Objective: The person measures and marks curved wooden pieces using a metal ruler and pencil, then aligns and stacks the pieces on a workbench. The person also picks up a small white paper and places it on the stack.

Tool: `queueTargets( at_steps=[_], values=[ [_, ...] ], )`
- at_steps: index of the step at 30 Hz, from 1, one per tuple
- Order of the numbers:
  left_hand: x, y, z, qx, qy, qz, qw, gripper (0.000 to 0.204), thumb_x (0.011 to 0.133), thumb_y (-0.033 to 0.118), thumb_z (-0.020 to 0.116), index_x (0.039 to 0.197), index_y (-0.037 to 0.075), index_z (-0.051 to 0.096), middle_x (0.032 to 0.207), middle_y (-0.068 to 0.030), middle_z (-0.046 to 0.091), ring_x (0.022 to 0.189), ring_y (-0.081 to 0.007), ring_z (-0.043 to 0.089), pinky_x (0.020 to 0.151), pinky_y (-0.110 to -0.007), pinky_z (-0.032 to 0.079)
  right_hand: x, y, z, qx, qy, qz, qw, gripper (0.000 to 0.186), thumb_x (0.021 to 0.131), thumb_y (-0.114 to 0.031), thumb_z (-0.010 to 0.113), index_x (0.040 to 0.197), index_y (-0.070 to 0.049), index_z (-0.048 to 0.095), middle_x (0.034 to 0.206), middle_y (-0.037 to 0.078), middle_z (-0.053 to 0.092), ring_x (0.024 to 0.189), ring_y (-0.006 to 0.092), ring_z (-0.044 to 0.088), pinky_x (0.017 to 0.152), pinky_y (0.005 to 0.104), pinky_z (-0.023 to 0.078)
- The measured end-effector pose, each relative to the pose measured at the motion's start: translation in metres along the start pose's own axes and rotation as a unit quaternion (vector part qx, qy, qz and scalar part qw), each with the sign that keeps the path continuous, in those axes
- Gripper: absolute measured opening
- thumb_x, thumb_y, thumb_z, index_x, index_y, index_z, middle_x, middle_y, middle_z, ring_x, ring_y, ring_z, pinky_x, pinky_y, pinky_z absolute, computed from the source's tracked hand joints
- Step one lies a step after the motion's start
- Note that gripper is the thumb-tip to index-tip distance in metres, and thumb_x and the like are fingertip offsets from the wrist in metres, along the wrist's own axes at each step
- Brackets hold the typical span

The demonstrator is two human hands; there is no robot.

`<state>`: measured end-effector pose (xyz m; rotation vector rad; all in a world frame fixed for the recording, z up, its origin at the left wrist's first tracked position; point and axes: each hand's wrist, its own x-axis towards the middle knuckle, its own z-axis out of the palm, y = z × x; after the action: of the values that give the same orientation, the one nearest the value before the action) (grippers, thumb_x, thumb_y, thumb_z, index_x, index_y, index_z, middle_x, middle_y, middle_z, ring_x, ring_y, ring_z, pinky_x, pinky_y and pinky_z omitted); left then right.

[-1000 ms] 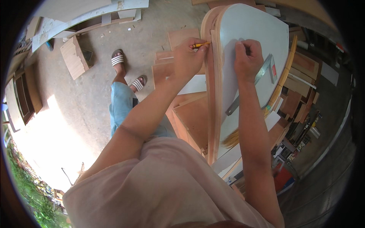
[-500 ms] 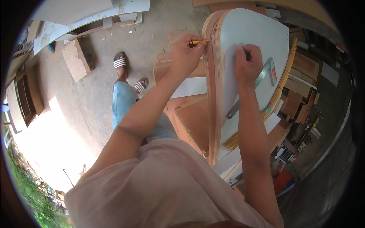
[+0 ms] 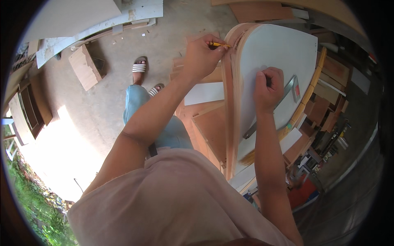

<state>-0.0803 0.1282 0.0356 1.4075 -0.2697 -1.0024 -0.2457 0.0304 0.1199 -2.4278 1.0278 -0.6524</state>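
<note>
My left hand (image 3: 204,57) is closed in a pinch around a yellow pencil (image 3: 216,44). The pencil's tip meets the layered wooden edge (image 3: 235,61) of a long board with a rounded far end. On the board's pale top face (image 3: 283,45) rests my right hand (image 3: 269,88), curled into a loose fist with nothing visible in it. An L-shaped metal square (image 3: 294,84) lies on that face, partly hidden behind my right wrist. A broom has its bamboo handle (image 3: 308,95) along the board's right side and its bristles (image 3: 248,157) near my right forearm.
Cut wooden panels (image 3: 211,127) stand below the board on the left. A wooden box (image 3: 85,67) sits on the concrete floor (image 3: 119,49). White sheets (image 3: 139,12) are stacked at the far left. Wood offcuts and tools (image 3: 314,158) crowd the right side.
The view has shifted slightly, so the board appears lower and further right. The pencil's tip is now nearer the rounded far end. My right hand lies nearer to me along the board, still curled.
</note>
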Motion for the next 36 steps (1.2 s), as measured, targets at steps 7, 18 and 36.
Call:
queueTargets(
  at_steps=[7,18,36],
  values=[
    [0.002,-0.007,0.002,-0.025,-0.015,-0.011,1.0,0.014,0.087,0.01,0.072,0.097,0.0,0.071,0.085,-0.0056,0.071,0.075,-0.0074,0.063,0.066,-0.023,0.051,0.0,-0.004,-0.003,-0.004,-0.014,0.007,1.0,0.009,0.075,0.002,0.066,0.081,-0.002,0.062,0.089,0.01,0.059,0.075,0.0214,0.057,0.064,0.0296,0.047],
    [0.009,-0.003,-0.005,-0.022,-0.05,0.005,0.998,0.013,0.085,0.007,0.071,0.096,0.0,0.069,0.089,-0.0058,0.072,0.08,-0.0081,0.065,0.071,-0.024,0.052,0.002,-0.012,-0.006,-0.026,-0.035,0.015,0.999,0.01,0.076,0.002,0.066,0.084,-0.002,0.062,0.091,0.011,0.058,0.077,0.0223,0.057,0.066,0.0299,0.047],
    [0.035,0.012,-0.008,0.034,-0.081,-0.018,0.996,0.013,0.085,0.009,0.073,0.094,0.0,0.07,0.086,-0.0071,0.072,0.077,-0.0093,0.064,0.068,-0.026,0.052,0.003,-0.011,-0.007,-0.042,-0.034,0.021,0.998,0.01,0.075,0.0,0.068,0.082,-0.003,0.062,0.09,0.011,0.059,0.076,0.0227,0.057,0.065,0.0304,0.047]
  ],
)
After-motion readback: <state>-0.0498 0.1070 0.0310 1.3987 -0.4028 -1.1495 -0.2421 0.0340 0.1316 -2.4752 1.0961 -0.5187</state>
